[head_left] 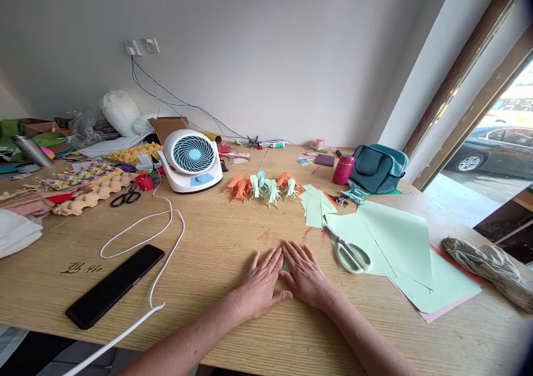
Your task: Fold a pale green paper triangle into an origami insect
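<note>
Side by side on the wooden table (233, 226), both my hands lie flat, fingers stretched forward. Under them is a small piece of light green paper (286, 266), mostly hidden; only a bit shows in the gap between the hands. My left hand (263, 281) presses down with its fingers extended and thumb pointing right. My right hand (303, 270) touches it at the fingertips, also flat. To the right, white-handled scissors (353, 255) rest on large sheets of light green paper (395, 237). Beyond my hands stand several folded orange and green paper figures (272, 191).
Left of my hands lie a black phone (114, 287) and a looping white cable (181, 226). Farther back stand a white fan (194, 162), black scissors (125, 197), cut green paper strips (316, 204), a pink bottle (343, 169) and a teal bag (378, 168). A cloth (487, 265) lies far right.
</note>
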The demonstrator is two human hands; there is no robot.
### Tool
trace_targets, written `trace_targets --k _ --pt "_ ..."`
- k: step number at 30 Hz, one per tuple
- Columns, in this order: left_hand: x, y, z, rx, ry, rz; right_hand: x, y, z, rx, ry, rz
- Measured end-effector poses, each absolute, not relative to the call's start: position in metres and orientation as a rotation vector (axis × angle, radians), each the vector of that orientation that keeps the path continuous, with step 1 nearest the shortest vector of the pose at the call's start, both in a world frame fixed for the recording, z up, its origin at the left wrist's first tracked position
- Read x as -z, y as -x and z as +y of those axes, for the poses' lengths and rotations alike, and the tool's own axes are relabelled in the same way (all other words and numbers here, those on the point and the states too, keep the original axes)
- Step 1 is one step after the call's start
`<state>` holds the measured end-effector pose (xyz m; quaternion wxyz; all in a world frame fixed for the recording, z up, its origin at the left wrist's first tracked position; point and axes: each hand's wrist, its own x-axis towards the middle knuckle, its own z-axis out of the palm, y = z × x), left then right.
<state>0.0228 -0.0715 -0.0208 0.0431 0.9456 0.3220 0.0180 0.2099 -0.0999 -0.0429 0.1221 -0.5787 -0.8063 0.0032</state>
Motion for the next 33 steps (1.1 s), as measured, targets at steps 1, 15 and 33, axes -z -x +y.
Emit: trace_targets --k 1,15,33 --pt "0.020 -0.023 -0.072 -0.036 -2.883 0.982 0.043 -0.210 -0.100 -0.012 1.700 -2.357" --pt "0.023 -0.016 -0.068 -0.049 -2.912 0.958 0.059 -0.219 -0.110 0.049 1.716 -2.327" --pt "0.010 -0.003 -0.062 -0.068 -2.685 1.010 0.037 -0.244 -0.110 -0.174 1.775 -1.967"
